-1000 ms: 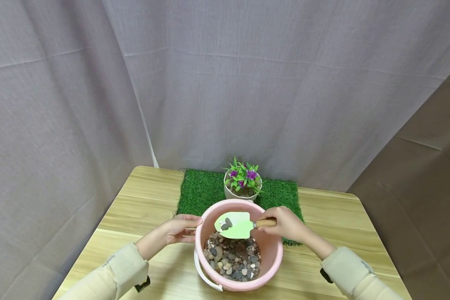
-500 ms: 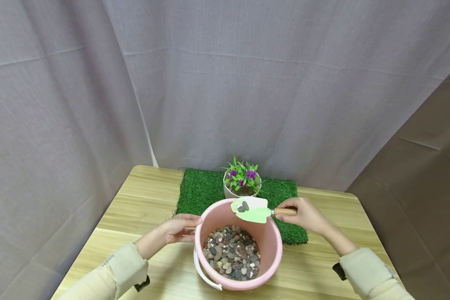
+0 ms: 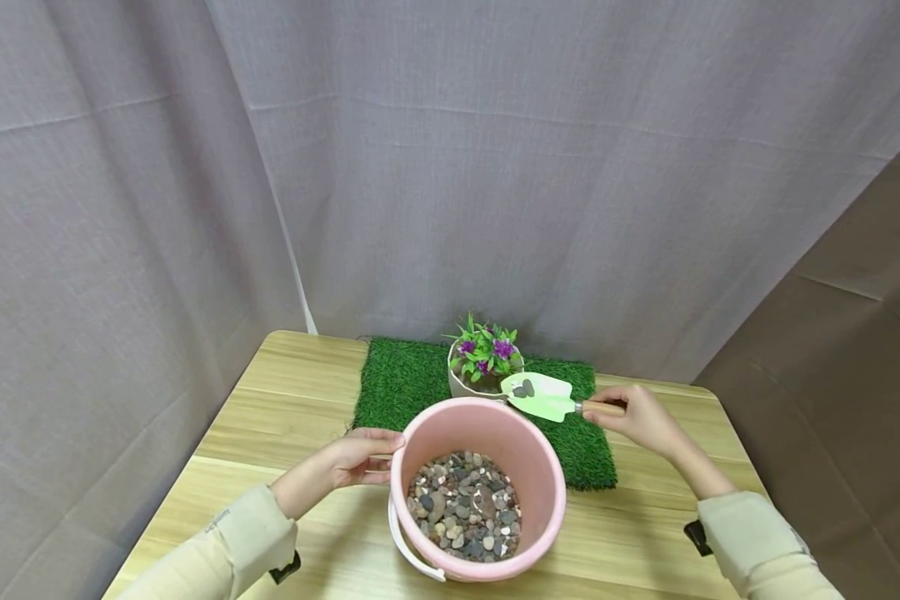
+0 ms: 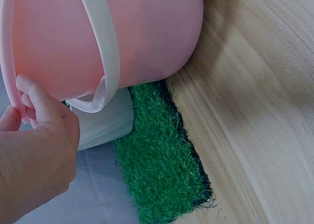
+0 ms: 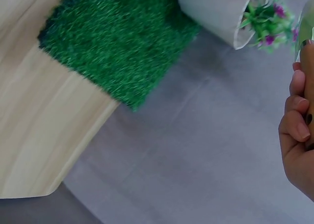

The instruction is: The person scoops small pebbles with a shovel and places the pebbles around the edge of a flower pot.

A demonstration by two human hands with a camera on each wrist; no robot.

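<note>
A pink bucket [image 3: 482,408] with several pebbles [image 3: 465,504] inside stands at the table's front. My left hand [image 3: 362,458] pinches its rim on the left side, thumb and fingers on either side of the lip in the left wrist view. The right hand [image 3: 633,417] grips the wooden handle of a light green garden trowel [image 3: 547,400]. A few dark and white stones [image 3: 523,389] lie on the trowel's blade. Its tip is right by the rim of a white flowerpot [image 3: 461,387], which holds a green plant with purple flowers [image 3: 487,348].
Under the pot lies an artificial grass mat [image 3: 397,375] on the wooden table [image 3: 300,375]. The bucket's white handle [image 3: 408,550] hangs down at its left. Grey curtain [image 3: 450,167] closes off the back and left.
My right hand has carried the trowel with its stones up out of the bucket, moving right and back toward the flowerpot. The left hand has stayed on the rim.
</note>
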